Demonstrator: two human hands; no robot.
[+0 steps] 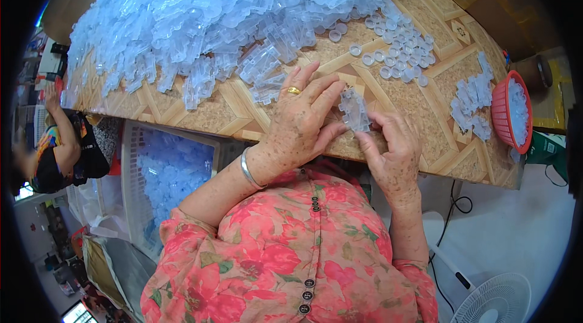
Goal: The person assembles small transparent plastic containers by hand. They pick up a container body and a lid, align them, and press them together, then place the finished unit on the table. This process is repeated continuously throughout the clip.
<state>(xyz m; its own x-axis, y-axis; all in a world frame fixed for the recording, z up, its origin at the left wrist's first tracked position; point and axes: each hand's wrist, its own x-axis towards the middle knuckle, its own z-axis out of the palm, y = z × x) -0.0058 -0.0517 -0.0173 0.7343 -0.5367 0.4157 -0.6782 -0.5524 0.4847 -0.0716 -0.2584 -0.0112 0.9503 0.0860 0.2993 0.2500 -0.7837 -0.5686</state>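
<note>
Near the table's front edge I hold a clear plastic part (354,110) with notched edges between my two hands. My left hand (299,113) has its thumb and fingertips at the part's left side, the other fingers stretched over the table. A ring and a bracelet are on that hand and wrist. The thumb and bent fingers of my right hand (393,146) pinch the part's lower right side. Small round clear caps (401,50) lie scattered beyond my right hand. Past my left hand spreads a big heap of clear plastic parts (200,16).
On the patterned table (440,107), more clear pieces (472,101) sit at the right by a red basket (501,107) of small parts. A white crate (129,165) of parts stands below left, and a white fan (495,299) below right. Another person's arm (65,132) shows far left.
</note>
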